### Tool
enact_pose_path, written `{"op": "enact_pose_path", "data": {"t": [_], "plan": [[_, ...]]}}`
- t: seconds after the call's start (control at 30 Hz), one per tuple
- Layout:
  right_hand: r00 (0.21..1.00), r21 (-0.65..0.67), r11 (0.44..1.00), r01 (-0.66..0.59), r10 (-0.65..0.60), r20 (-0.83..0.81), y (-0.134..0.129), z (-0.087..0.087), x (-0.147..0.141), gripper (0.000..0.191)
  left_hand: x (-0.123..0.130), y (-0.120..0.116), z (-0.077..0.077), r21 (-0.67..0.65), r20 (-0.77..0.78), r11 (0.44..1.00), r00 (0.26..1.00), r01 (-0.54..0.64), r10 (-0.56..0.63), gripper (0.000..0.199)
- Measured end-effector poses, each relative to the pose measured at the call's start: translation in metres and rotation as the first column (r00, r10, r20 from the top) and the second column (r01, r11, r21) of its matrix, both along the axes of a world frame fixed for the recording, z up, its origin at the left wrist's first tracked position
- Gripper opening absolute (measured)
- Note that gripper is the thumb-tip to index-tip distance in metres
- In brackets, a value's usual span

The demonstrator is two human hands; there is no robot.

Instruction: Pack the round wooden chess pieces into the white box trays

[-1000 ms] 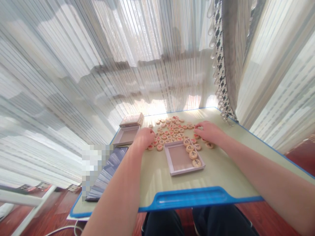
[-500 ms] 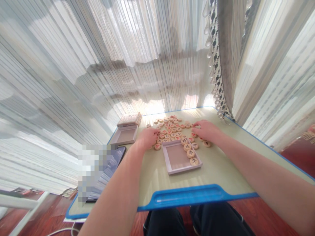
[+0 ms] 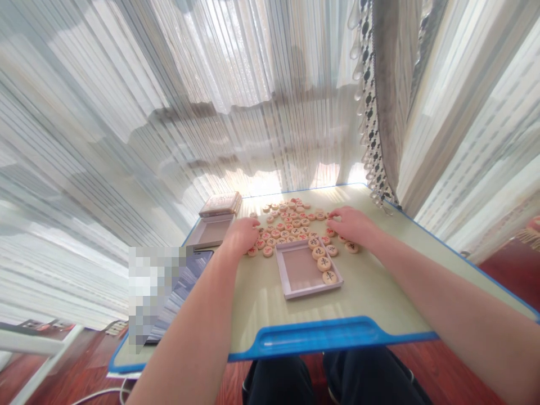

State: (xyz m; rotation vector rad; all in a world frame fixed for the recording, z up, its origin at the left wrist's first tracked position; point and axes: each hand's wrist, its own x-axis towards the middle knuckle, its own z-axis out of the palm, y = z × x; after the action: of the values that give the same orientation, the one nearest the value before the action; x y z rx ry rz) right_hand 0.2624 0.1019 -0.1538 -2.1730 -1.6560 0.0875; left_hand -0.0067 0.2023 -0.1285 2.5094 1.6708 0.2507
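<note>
A shallow box (image 3: 299,270) sits near, four pieces (image 3: 324,264) along its right side. Beyond, loose pieces (image 3: 295,231) spread between the curled left hand (image 3: 240,235) and narrowly parted right hand (image 3: 351,224); whether either holds one, I cannot tell.

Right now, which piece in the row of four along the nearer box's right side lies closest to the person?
The front piece, at the near right corner of the nearer box; the other three pieces line up behind it.
</note>
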Motion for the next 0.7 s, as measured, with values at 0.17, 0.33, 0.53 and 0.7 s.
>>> {"op": "enact_pose_path", "data": {"t": [0.17,0.33,0.53,0.7], "plan": [[1.0,0.005,1.0,0.001,-0.001,0.015,0.0,0.0,0.0,0.035,0.002,-0.009,0.007,-0.009,-0.086,0.999,0.996,0.036,-0.036,0.042],[1.0,-0.009,1.0,-0.004,0.004,0.014,-0.001,0.002,-0.001,0.037,0.004,-0.015,0.01,0.016,-0.13,0.996,0.988,0.085,-0.082,0.037],[1.0,0.014,1.0,0.0,0.0,0.01,0.0,-0.001,0.0,0.036,0.004,-0.008,0.003,0.063,-0.123,0.992,0.987,0.108,-0.099,0.032],[1.0,0.004,1.0,0.005,-0.005,0.012,0.0,0.0,0.0,0.036,0.004,-0.004,-0.002,0.043,-0.018,0.998,0.999,0.051,-0.05,0.031]]}}
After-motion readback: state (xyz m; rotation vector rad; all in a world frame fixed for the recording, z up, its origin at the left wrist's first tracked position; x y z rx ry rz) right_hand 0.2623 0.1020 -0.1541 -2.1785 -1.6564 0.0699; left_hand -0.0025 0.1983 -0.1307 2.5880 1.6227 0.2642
